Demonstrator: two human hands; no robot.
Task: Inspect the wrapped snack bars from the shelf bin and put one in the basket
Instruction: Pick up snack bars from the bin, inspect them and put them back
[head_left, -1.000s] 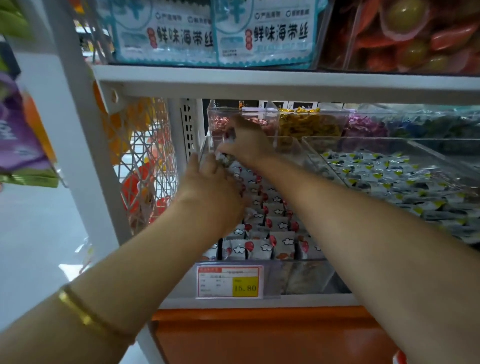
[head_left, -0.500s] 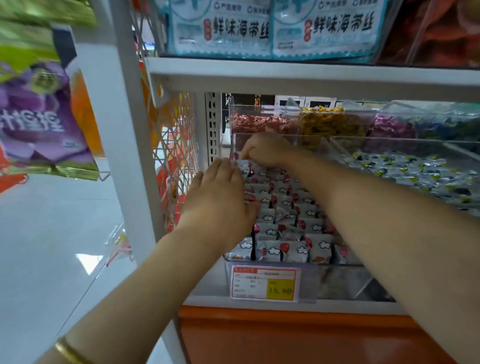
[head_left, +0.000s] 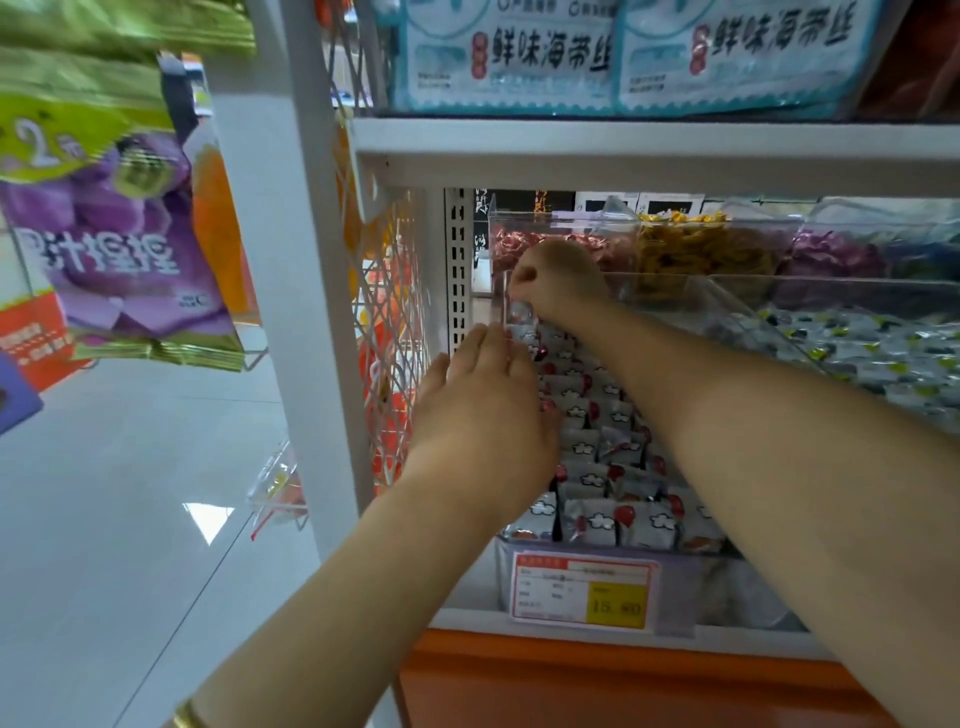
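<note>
Two hands over the clear shelf bin (head_left: 737, 587) of wrapped snack bars (head_left: 618, 519).

The right hand (head_left: 558, 283) was at the bin's far left corner, its fingers curled round one shiny wrapped bar (head_left: 519, 314) held just above the rows. The left hand (head_left: 483, 415) hovered palm down over the left side of the bin, fingers straight and together, gripping nothing, its fingertips just beside the held bar. A price tag (head_left: 584, 590) sat on the bin's front wall.

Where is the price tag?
Low in the middle of the head view, the price tag sits on the front of the clear bin, below the snack bars.
</note>
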